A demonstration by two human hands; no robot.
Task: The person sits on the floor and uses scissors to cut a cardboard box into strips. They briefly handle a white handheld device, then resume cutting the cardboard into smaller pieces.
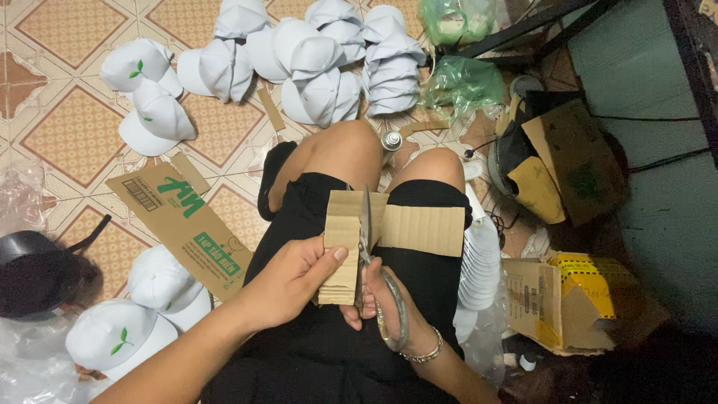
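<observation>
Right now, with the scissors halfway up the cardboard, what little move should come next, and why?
Probably close the scissors and slide them a bit further up the cardboard piece. The blades sit partway into it, with uncut cardboard above their tips. The left hand pinches the strip beside the cut, holding it steady, and the right hand is in the handles.

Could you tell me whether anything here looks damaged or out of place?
The cardboard box at the lower right is torn open, and loose cardboard scraps lie among the white caps scattered on the tiled floor.
</observation>
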